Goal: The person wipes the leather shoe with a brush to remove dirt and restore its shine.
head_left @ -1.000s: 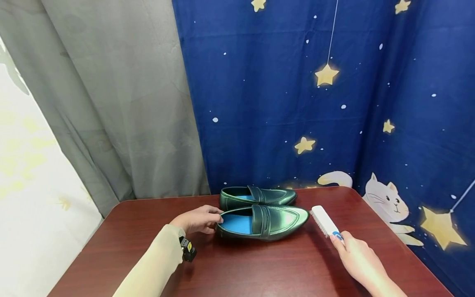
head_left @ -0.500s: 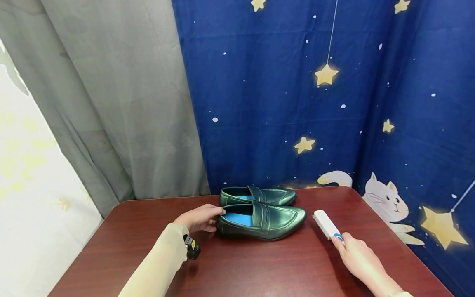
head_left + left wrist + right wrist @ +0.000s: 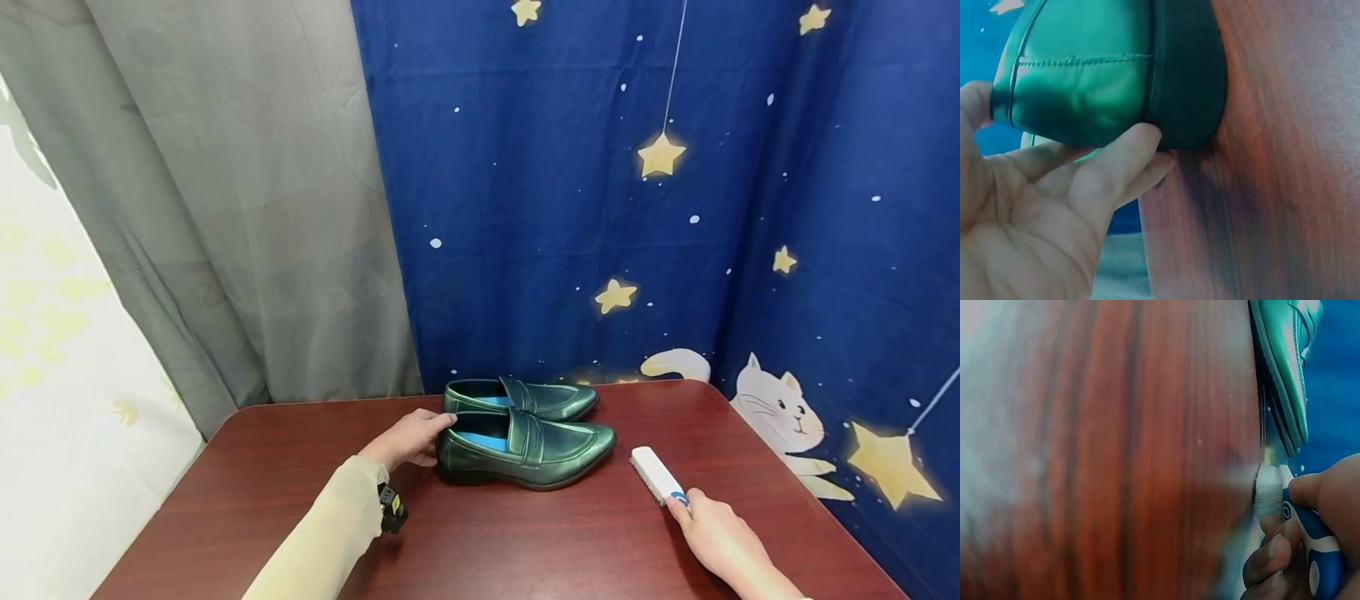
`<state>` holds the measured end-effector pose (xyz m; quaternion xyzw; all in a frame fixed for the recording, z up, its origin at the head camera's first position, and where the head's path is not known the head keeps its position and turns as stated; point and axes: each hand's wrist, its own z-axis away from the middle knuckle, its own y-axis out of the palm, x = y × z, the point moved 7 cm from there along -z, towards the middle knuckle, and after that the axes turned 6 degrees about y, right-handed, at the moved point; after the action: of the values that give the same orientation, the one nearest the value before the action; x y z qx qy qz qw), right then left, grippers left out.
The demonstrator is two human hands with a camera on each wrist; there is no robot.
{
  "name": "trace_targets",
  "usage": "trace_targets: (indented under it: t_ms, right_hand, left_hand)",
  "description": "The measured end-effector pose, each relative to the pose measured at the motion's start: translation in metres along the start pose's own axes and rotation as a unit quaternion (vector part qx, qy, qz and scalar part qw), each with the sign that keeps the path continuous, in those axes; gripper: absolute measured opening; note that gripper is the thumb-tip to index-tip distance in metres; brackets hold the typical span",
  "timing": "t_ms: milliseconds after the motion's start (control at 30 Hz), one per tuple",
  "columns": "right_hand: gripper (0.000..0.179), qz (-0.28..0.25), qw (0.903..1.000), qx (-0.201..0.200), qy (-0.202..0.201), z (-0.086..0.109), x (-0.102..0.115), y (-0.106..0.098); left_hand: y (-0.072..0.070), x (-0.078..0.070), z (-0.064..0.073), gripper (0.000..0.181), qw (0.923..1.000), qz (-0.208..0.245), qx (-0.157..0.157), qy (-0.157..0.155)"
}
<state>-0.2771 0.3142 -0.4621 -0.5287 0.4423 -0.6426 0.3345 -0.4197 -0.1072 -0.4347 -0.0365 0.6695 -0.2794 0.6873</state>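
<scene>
Two shiny green loafers with blue insoles stand side by side, toes to the right, in the head view. My left hand (image 3: 408,439) holds the near loafer (image 3: 566,458) at its heel. In the left wrist view the thumb is at the collar and the fingers lie against the heel (image 3: 1085,94). The far loafer (image 3: 558,398) is partly hidden behind it. My right hand (image 3: 720,533) grips a white and blue scrub brush (image 3: 655,473) by its handle, bristles down and to the left. The brush is right of the near loafer's toe, apart from it.
Both shoes are on a reddish-brown wooden table (image 3: 525,542), towards its back edge. Behind the table hang a grey curtain (image 3: 300,250) and a blue star-patterned curtain (image 3: 525,208). A small black camera (image 3: 392,508) is on the left wrist.
The near loafer has tipped from leaning towards me to nearly upright, and its toe has shifted slightly left. The brush has moved away from the toe, towards me.
</scene>
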Motion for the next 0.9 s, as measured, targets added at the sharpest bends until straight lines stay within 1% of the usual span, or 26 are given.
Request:
trace_targets:
  t_ms: [67,100,133,167,200,267,333,367,467,533,567,633,667,733,800,900]
  right_hand:
    - [0.037,0.001,1.0,0.004,0.006,-0.001,-0.001,0.0]
    - [0.039,0.003,0.9999,0.007,0.01,-0.002,-0.001,0.0]
    - [0.04,0.005,0.9998,0.01,0.014,-0.002,-0.001,0.0]
    - [0.042,0.008,0.9997,0.015,0.018,-0.003,-0.002,0.0]
    - [0.043,0.01,0.9995,0.018,0.023,-0.004,-0.001,0.0]
    - [0.045,0.017,0.9991,0.025,0.03,-0.004,0.0,0.001]
    - [0.048,0.024,0.9989,0.028,0.029,-0.005,0.003,0.001]
    - [0.05,0.028,0.9987,0.03,0.029,-0.006,0.004,0.002]
    - [0.056,0.045,0.9985,0.021,0.023,-0.007,0.009,0.0]
    - [0.061,0.066,0.9977,0.003,0.012,-0.007,0.015,-0.004]
    - [0.064,0.077,0.997,-0.007,0.005,-0.007,0.018,-0.007]
    - [0.069,0.095,0.9945,-0.041,-0.016,-0.005,0.028,-0.012]
    - [0.071,0.102,0.9926,-0.058,-0.03,-0.003,0.035,-0.014]
    - [0.071,0.104,0.9875,-0.101,-0.062,0.003,0.051,-0.019]
    - [0.07,0.093,0.9815,-0.136,-0.097,0.011,0.068,-0.022]
    - [0.068,0.07,0.9722,-0.17,-0.145,0.022,0.094,-0.023]
  left_hand:
    - [-0.002,-0.004,0.0,0.05,0.999,-0.035,-0.02,0.016]
    - [-0.003,-0.006,0.0,0.052,0.9973,-0.061,-0.031,0.028]
    - [-0.005,-0.01,0.0,0.053,0.9936,-0.095,-0.044,0.042]
    - [-0.006,-0.013,0.001,0.054,0.9883,-0.13,-0.058,0.055]
    - [-0.009,-0.017,0.003,0.054,0.9802,-0.17,-0.075,0.067]
    - [-0.013,-0.025,0.008,0.053,0.9598,-0.242,-0.114,0.084]
    - [-0.018,-0.031,0.016,0.049,0.9342,-0.306,-0.159,0.093]
    - [-0.02,-0.034,0.021,0.046,0.9225,-0.328,-0.178,0.098]
    - [-0.022,-0.044,0.038,0.038,0.8879,-0.373,-0.236,0.13]
    - [-0.021,-0.051,0.051,0.031,0.865,-0.39,-0.267,0.169]
    - [-0.019,-0.055,0.057,0.028,0.8556,-0.394,-0.277,0.19]
    - [-0.014,-0.06,0.068,0.024,0.8418,-0.398,-0.286,0.227]
    - [-0.01,-0.062,0.073,0.022,0.8365,-0.4,-0.285,0.243]
    - [-0.002,-0.064,0.083,0.019,0.8284,-0.407,-0.276,0.268]
    - [0.007,-0.066,0.091,0.017,0.8218,-0.417,-0.261,0.287]
    - [0.024,-0.067,0.102,0.02,0.8137,-0.43,-0.23,0.316]
